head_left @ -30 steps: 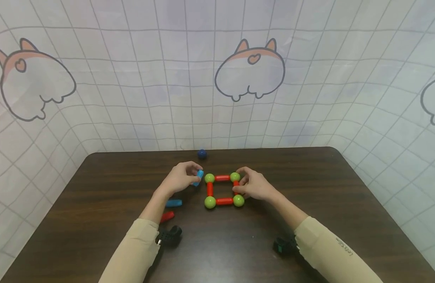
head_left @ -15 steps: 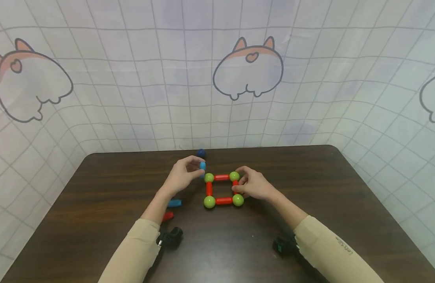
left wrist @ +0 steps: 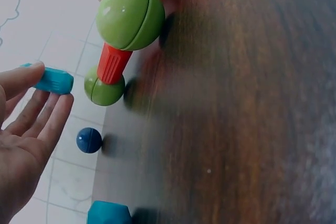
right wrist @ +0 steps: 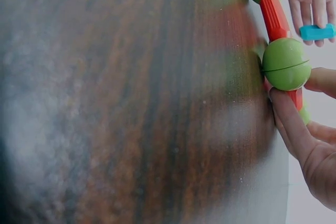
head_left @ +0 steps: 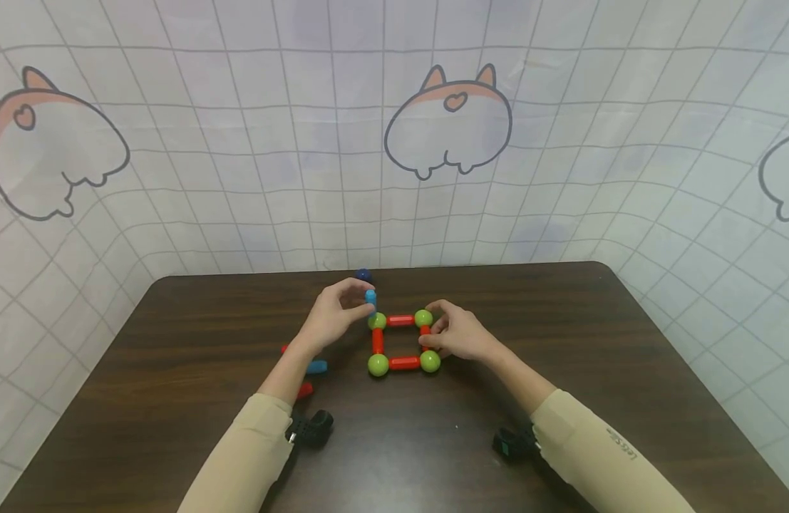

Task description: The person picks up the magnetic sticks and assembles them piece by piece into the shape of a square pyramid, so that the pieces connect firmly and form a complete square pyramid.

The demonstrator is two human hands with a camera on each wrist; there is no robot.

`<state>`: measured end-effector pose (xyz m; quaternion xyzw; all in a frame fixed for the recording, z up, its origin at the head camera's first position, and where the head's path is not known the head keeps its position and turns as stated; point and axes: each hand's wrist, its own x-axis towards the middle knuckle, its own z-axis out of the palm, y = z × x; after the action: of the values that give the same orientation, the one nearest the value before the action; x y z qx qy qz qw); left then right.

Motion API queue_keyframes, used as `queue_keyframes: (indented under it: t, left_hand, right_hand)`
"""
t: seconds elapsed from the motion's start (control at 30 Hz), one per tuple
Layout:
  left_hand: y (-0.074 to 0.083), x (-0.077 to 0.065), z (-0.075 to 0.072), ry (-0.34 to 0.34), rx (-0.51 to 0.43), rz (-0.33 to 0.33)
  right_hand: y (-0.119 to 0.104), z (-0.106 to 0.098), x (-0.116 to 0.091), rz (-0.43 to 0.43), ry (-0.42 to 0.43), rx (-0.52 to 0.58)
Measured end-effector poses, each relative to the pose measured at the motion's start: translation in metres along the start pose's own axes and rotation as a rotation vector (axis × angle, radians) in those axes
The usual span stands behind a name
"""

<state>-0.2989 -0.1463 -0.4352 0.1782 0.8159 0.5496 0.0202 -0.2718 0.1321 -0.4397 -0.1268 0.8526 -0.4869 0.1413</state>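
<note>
Four-cornered on the table lies a square of red rods point(head_left: 404, 363) joined by green balls point(head_left: 378, 365). My left hand point(head_left: 330, 313) pinches a light blue rod point(left wrist: 55, 81) between thumb and fingers. That rod stands upright over the far left green ball point(left wrist: 105, 86); the left wrist view shows a small gap between them. At the square's right side, my right hand point(head_left: 461, 333) holds the red rod point(right wrist: 295, 98) with thumb and fingers, close to the corner balls. Part of that rod is hidden behind the fingers.
A dark blue ball point(head_left: 363, 275) sits near the table's far edge, behind my left hand. Another blue rod point(head_left: 316, 367) and a red rod point(head_left: 305, 390) lie beside my left forearm, partly covered by it. A patterned cloth point(head_left: 291, 178) hangs behind the table point(head_left: 561, 313).
My left hand has moved away from me and slightly right, turning the blue rod from tilted to upright above the far left ball. The right hand keeps its place on the square.
</note>
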Motion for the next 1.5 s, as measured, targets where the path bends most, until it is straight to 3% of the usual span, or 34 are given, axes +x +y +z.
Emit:
queue_keyframes:
  t: [0.57,0.83,1.03,1.5]
  left_hand:
    - [-0.005,0.001,0.008,-0.026,0.010,0.016]
    - [0.002,-0.001,0.008,-0.024,0.015,0.024]
    - [-0.004,0.001,0.009,-0.027,0.010,0.012]
    - [-0.001,-0.005,-0.004,-0.019,0.044,0.041]
  right_hand:
    - [0.002,0.001,-0.001,0.008,0.005,0.009]
    - [0.001,0.001,-0.001,0.002,-0.001,0.012]
    - [0.003,0.001,0.000,0.003,-0.010,-0.004]
    - [0.002,0.003,0.013,0.042,0.057,-0.029]
